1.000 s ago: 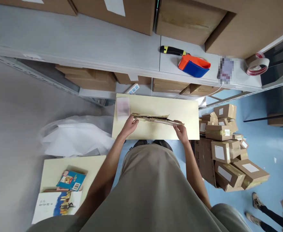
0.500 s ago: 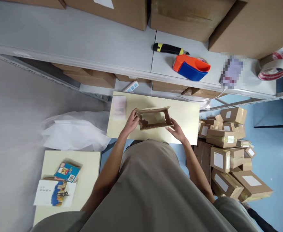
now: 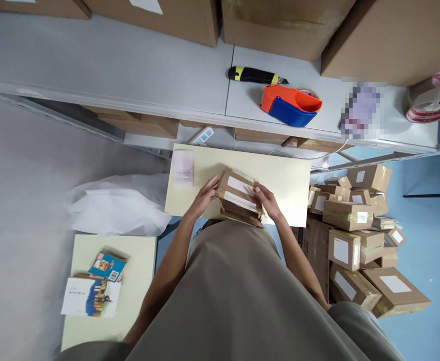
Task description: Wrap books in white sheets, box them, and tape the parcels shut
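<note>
A small brown cardboard box [image 3: 225, 181] with white labels on it is tilted over the front part of a pale yellow table [image 3: 283, 190]. Its open side, with torn edges, faces down toward my body. My left hand [image 3: 204, 196] presses its fingers along the box's left end. At the right end, my right hand [image 3: 267, 200] grips the upper corner, thumb and fingers closed on the cardboard. The inside of the box is mostly in shadow. A pale pinkish sheet [image 3: 183, 168] lies on the table to the left of the box.
On the grey shelf [image 3: 130, 65] ahead lie a black-yellow utility knife [image 3: 255, 75], an orange-blue tape dispenser [image 3: 290, 106], a blurred phone [image 3: 361, 110] and a tape roll [image 3: 432, 106]. Taped boxes [image 3: 350, 215] are piled at right. Books [image 3: 107, 265] lie on a side table, lower left.
The box has been tipped toward me: its hollow inside faced up before, and now a labelled side shows. Both hands turned with it, staying at its two ends.
</note>
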Available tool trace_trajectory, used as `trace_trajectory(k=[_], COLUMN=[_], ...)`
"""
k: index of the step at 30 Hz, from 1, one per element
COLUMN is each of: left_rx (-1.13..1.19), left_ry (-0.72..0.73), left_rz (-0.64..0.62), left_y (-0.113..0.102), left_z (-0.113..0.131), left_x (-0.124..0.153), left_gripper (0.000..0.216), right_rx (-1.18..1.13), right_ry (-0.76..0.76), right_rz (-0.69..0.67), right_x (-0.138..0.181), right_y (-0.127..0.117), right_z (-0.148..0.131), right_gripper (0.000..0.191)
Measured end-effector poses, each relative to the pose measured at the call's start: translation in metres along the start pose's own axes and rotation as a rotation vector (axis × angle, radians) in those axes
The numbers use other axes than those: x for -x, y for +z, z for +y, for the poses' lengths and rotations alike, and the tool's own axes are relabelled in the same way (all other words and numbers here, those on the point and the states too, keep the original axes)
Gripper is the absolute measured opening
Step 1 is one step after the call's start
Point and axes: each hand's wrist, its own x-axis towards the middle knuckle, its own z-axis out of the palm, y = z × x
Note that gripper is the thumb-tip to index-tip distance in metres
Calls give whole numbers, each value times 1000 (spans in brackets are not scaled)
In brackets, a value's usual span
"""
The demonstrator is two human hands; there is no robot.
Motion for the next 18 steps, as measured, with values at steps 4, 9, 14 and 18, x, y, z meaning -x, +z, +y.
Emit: trace_trajectory(k=[4, 9, 14, 18], left_rx=[-75, -73, -58, -61], left_ry=[1, -31, -58, -58], left_rz=[-98, -80, -81, -108], left_y=[11, 15, 12, 6], left_z=[-5, -34, -46, -32], left_x=[-6, -18, -19, -17], left_gripper=[73, 71, 70, 75], right_rx=[61, -50, -91, -141], right_ry=[24, 268, 313, 287], right_rz=[257, 295, 136, 173], right_x=[14, 42, 57, 46], right_y=[-15, -45, -33, -25], right_z=[20, 54, 66, 52], right_gripper=[82, 93, 79, 76])
